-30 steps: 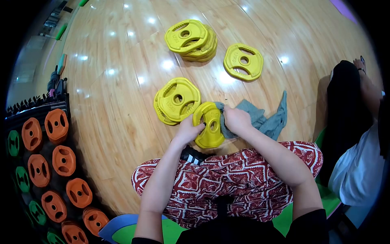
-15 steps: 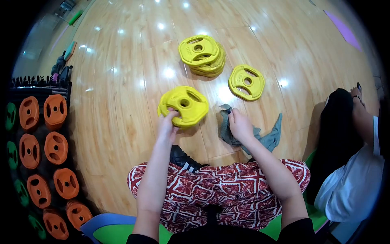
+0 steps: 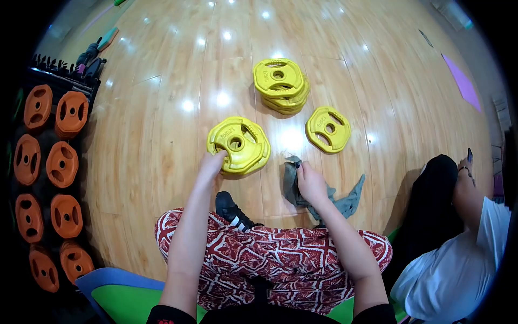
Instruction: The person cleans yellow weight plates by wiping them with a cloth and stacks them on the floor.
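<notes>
Yellow plate (image 3: 243,154) onto pile (image 3: 264,154) on floorboards (image 3: 145,189)

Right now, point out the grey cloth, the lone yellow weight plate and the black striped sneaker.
Grey cloth (image 3: 291,187): head view, fold at its left end.
Lone yellow weight plate (image 3: 321,126): head view, solid web beside the centre hole.
Black striped sneaker (image 3: 231,208): head view, black upper.

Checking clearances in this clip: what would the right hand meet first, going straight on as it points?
Beyond the grey cloth in its grip, the right hand would probably meet the farther stack of yellow plates. The nearer pile sits close to the left of that line; hand height is unclear.
</notes>
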The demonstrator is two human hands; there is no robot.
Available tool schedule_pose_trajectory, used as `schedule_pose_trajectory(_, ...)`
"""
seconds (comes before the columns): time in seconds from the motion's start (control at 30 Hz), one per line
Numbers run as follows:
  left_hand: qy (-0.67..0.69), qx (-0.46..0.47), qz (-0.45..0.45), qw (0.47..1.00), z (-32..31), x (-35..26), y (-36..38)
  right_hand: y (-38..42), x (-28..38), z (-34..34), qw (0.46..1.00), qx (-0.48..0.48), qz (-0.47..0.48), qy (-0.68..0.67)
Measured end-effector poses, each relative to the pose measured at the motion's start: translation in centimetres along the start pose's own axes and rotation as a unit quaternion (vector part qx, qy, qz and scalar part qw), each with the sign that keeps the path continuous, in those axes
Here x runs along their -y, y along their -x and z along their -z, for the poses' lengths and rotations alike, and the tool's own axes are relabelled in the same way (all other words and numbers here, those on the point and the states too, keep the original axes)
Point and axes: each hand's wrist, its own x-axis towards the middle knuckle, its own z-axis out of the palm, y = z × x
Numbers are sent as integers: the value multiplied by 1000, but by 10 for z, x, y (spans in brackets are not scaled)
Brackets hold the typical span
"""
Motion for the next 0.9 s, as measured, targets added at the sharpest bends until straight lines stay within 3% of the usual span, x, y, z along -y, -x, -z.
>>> schedule_pose_trajectory(0.03,5,-2,-2,1000,-2,12,-11,1,0,0,1000,1,7,8)
schedule_pose_trajectory(0.07,-136,-141,-59,979,-6,26,-25,2,0,2,1000,0,12,13)
schedule_pose_trajectory(0.13,-265,-274,-112,918,-13,21,-20,2,1,4,1000,-3,-16,11)
schedule_pose_trajectory(0.2,-363,-363,-395,762,-17,12,-1,-2,-7,0,1000,-11,-12,11)
schedule_pose_trajectory(0.23,-356,-362,-395,766,-22,3,14,-5,-14,-3,1000,-17,-9,9)
schedule_pose_trajectory(0.27,-303,-135,-335,882,-28,-5,30,-7,-20,-7,1000,-13,-16,9)
schedule_pose_trajectory(0.3,-227,102,-253,935,-36,-6,38,-8,-26,-9,1000,-14,-18,21)
schedule_pose_trajectory(0.33,-216,106,-252,937,-43,-3,40,-9,-31,-12,999,9,-19,36)
schedule_pose_trajectory(0.4,-366,313,-256,839,-53,7,44,-8,-38,-18,997,36,-32,52)
schedule_pose_trajectory(0.43,-356,316,-257,841,-58,12,46,-8,-40,-20,997,38,-33,62)
schedule_pose_trajectory(0.5,-498,308,-263,767,-63,21,51,-13,-36,-17,993,-51,-76,-77)
schedule_pose_trajectory(0.53,-486,291,-301,767,-62,23,52,-23,-32,-8,981,-77,-90,-152)
schedule_pose_trajectory(0.6,-473,297,-284,779,-62,18,50,-38,-46,7,940,-271,-51,-201)
schedule_pose_trajectory(0.67,-463,304,-267,788,-59,8,52,-45,-30,53,905,-352,-112,-210)
schedule_pose_trajectory(0.7,-447,288,-261,806,-58,2,55,-56,-51,58,888,-381,-91,-240)
schedule_pose_trajectory(0.77,-427,274,-257,823,-61,-1,56,-68,-54,56,878,-389,-4,-280)
schedule_pose_trajectory(0.83,-422,269,-272,822,-62,1,54,-67,-63,50,968,-224,37,-103)
schedule_pose_trajectory(0.87,-422,272,-271,821,-63,2,54,-67,-70,35,975,-141,11,-170)
schedule_pose_trajectory(0.9,-430,278,-269,816,-63,2,54,-70,-87,18,984,-120,-5,-129)
